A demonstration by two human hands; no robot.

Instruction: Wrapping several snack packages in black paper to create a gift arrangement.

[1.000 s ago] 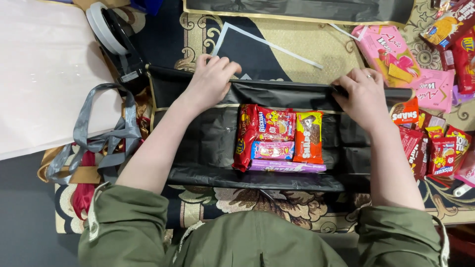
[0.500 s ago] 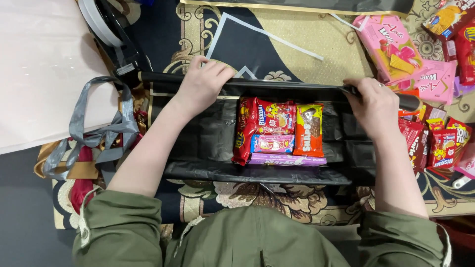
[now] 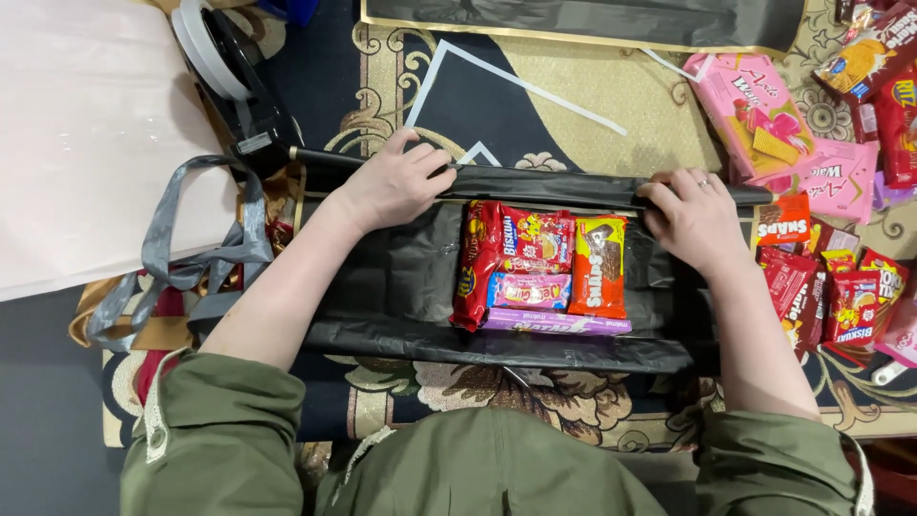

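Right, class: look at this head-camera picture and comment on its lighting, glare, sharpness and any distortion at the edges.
Head view: even, soft light with only faint shadows under the left hand and right hand; mild sheen on the black plastic sheet and the glossy snack packets; the centre is sharp, while the green sleeves at the bottom look softer; the wide lens slightly bends the patterned rug near the edges.

You are sitting on the floor of what is looking like a home room used for packing: a patterned carpet [image 3: 573, 86] in navy and gold is lying under everything, heaps of snack packets [image 3: 841, 277] are spreading across it at your right, and a roll of tape [image 3: 205, 48] is resting nearby
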